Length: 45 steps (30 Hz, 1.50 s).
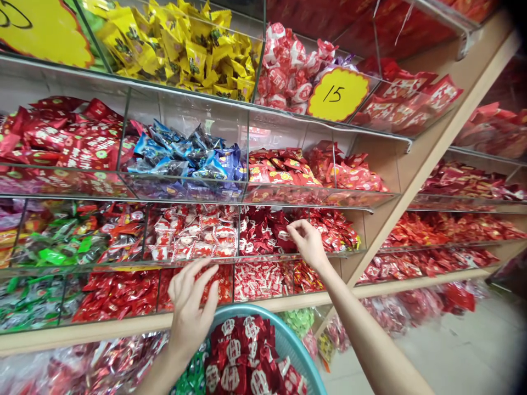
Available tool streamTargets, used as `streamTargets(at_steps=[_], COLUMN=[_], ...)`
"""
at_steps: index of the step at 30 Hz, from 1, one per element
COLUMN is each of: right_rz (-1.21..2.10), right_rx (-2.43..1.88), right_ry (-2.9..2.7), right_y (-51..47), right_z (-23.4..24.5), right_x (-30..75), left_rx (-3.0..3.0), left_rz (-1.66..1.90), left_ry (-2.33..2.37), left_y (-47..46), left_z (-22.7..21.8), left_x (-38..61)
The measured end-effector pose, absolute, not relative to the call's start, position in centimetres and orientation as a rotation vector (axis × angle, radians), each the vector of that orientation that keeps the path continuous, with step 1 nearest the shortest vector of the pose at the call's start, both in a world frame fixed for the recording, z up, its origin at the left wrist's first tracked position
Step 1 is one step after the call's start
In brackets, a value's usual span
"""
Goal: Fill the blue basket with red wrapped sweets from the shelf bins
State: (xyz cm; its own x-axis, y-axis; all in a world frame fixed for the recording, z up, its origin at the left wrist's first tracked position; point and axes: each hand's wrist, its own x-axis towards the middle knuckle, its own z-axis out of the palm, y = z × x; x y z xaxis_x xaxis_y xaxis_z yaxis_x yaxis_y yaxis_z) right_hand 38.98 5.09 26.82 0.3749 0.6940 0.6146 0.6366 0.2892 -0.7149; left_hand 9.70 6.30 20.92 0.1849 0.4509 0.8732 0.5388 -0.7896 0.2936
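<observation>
My right hand (308,243) reaches into a shelf bin of dark red candy packets (263,230). Its thumb and forefinger are pinched at the edge of one dark red packet with white print; the fingertips partly cover it. Lower down, my left hand (193,299) hangs over the left rim of a teal plastic basket (307,345), fingers spread and holding nothing. Inside the basket lie dark red candy packets (242,356) with white print, and green-wrapped candies (193,376) show beside my left wrist.
Clear dividers split the shelves into bins. Yellow candies (185,52) and a price tag (338,94) reading 15 are above; blue-wrapped candies (181,151) sit mid-height. A slanting wooden panel (428,159) stands at right. Bagged sweets (407,312) lie under the shelf, near the tiled floor (457,351).
</observation>
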Motion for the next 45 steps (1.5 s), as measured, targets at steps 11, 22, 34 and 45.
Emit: streamTargets(at_steps=[11,22,34,45], right_rz=[0.808,1.065,1.122,0.943], right_rx=[-1.035,-0.941,-0.88,-1.186], right_ry=[-0.71,-0.481,-0.455,-0.355], right_y=[-3.5,-5.1,-3.8,-5.7], right_z=[21.5,15.5,14.5,9.4], right_x=[30.3,26.0,25.0,28.7], left_rx=[-3.109,-2.959,-3.376,-2.702], left_rz=[-2.466,-2.402,-2.332,-2.12], left_ry=[-1.964,-2.244,-2.103,-2.84], left_y=[-0.1,-0.5,2.4,5.1], left_z=[19.0,16.3,15.9,8.7], left_x=[13.8,13.5,12.7,8.9])
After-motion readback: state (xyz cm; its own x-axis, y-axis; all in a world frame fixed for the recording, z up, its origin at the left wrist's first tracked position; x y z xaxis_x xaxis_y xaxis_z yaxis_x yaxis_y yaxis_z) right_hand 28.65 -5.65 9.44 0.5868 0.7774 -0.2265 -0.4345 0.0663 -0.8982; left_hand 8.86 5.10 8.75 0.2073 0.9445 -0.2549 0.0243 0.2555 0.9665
